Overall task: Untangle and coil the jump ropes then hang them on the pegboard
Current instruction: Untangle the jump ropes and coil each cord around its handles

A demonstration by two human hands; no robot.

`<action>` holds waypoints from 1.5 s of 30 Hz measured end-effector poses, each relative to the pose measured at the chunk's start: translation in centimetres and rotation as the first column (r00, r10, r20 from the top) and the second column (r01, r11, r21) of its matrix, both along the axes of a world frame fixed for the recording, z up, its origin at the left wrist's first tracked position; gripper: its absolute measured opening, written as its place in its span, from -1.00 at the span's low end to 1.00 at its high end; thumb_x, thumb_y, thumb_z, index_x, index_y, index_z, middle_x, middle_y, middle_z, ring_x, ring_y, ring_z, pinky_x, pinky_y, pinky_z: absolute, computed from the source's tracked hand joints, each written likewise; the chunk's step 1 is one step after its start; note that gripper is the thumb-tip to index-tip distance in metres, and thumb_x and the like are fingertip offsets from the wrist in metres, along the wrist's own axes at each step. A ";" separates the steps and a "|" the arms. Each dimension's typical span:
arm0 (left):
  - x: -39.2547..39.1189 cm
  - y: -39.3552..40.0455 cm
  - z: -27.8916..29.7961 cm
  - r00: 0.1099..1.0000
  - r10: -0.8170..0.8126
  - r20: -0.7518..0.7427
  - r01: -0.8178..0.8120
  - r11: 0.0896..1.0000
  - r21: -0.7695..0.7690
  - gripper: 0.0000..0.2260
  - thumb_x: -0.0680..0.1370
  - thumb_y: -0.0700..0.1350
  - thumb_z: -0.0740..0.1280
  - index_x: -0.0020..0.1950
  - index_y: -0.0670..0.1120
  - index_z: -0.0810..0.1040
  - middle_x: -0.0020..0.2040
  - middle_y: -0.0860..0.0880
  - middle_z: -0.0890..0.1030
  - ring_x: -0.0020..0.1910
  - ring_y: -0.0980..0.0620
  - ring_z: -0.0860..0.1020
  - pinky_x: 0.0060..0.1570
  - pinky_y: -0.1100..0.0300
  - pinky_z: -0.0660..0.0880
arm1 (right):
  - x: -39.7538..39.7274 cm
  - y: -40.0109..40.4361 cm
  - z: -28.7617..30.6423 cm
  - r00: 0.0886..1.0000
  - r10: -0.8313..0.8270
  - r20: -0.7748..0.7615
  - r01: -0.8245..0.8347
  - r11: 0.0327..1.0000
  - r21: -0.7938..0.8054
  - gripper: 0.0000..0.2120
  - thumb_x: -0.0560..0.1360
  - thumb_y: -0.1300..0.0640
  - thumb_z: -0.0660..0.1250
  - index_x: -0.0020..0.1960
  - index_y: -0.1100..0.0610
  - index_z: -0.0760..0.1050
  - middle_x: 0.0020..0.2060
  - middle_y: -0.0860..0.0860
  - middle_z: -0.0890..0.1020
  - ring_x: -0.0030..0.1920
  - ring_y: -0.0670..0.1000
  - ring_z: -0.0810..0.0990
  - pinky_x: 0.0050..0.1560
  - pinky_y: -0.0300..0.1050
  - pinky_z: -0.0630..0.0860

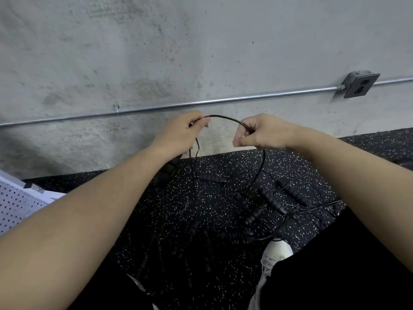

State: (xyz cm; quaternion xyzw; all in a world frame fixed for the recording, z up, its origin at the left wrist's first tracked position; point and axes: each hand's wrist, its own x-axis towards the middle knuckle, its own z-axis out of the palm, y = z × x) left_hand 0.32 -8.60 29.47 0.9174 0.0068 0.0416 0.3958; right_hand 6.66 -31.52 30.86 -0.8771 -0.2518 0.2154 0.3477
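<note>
Floor btwn feet choked w/ tangled jump ropes (pixel 257 204); open air above; conduit pipe (pixel 201 101) & outlet box (pixel 359 85) jut off wall.

The scene is evenly and rather dimly lit, with soft diffuse light and no glare on the concrete wall (pixel 201 52). A broad soft shadow darkens the wall's lower left, above the floor mat (pixel 156 198). The metal conduit (pixel 223 100) carries a thin bright highlight along its top. Dark ropes (pixel 268 198) merge into the speckled mat, hard to separate. Wide-angle distortion bends the conduit and stretches the forearms near the bottom corners. The lower edge is soft and slightly blurred
</note>
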 end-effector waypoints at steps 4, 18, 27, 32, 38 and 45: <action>0.6 1.5 0.3 0.971 0.233 0.044 -0.226 0.965 -0.130 -0.81 0.70 0.07 0.21 0.08 0.05 0.57 0.12 -0.10 0.64 -0.37 0.04 0.56 -0.44 0.21 0.53 | 0.5 -1.1 0.0 0.998 0.002 -0.057 -0.004 1.000 -0.030 -0.90 0.49 0.22 0.50 -0.13 0.10 0.60 -0.40 -0.18 0.63 -0.44 -0.22 0.51 -0.31 -0.30 0.48; -0.4 -0.3 -0.9 0.986 -0.073 -0.149 0.091 0.989 0.119 -0.63 0.63 0.10 0.34 0.44 0.17 0.43 0.16 0.15 0.55 -0.34 0.12 0.61 -0.42 0.22 0.51 | -0.3 0.1 0.7 0.997 0.009 0.070 -0.003 0.997 -0.075 -0.95 0.54 0.05 0.46 -0.06 0.02 0.64 -0.39 -0.16 0.52 -0.49 -0.28 0.41 -0.34 -0.31 0.30; -0.1 -1.8 -0.7 0.986 -0.165 -0.008 0.155 0.910 0.386 -0.73 0.71 0.11 0.14 0.20 0.13 0.62 -0.12 0.17 0.50 -0.21 0.20 0.48 -0.33 0.24 0.30 | -1.2 0.8 0.5 0.995 0.097 0.014 -0.096 0.995 -0.031 -0.78 0.61 -0.13 0.31 -0.04 0.00 0.58 -0.41 -0.10 0.46 -0.44 -0.10 0.38 -0.28 -0.17 0.36; 0.4 -0.1 -0.5 0.996 0.080 -0.041 -0.079 0.997 0.027 -0.80 0.72 0.02 0.18 0.09 0.10 0.60 -0.33 0.02 0.53 -0.35 -0.04 0.54 -0.30 0.10 0.46 | -1.0 -0.5 0.4 0.987 0.119 -0.112 -0.133 0.983 -0.128 -0.69 0.68 -0.15 0.15 0.03 0.01 0.56 -0.39 -0.04 0.61 -0.34 -0.12 0.57 0.00 -0.18 0.40; 0.7 2.7 -1.2 0.975 0.191 -0.117 -0.179 0.978 0.105 -0.78 0.71 0.02 0.20 0.11 -0.01 0.62 -0.27 -0.05 0.58 -0.38 -0.03 0.52 -0.37 0.13 0.42 | -0.1 -2.2 0.4 0.988 0.103 -0.119 -0.126 0.969 -0.210 -0.74 0.71 -0.02 0.13 0.08 0.00 0.58 -0.33 -0.01 0.59 -0.31 -0.11 0.56 -0.08 -0.19 0.45; -0.3 -0.1 -2.0 0.971 -0.103 -0.214 0.142 0.975 0.173 -0.72 0.66 0.09 0.30 0.37 0.15 0.47 0.16 0.14 0.56 -0.39 0.10 0.61 -0.50 0.27 0.47 | 0.1 -1.7 0.7 0.995 -0.029 0.097 0.035 0.997 -0.064 -0.81 0.63 0.05 0.28 -0.06 -0.03 0.66 -0.38 -0.22 0.58 -0.44 -0.30 0.45 -0.34 -0.40 0.31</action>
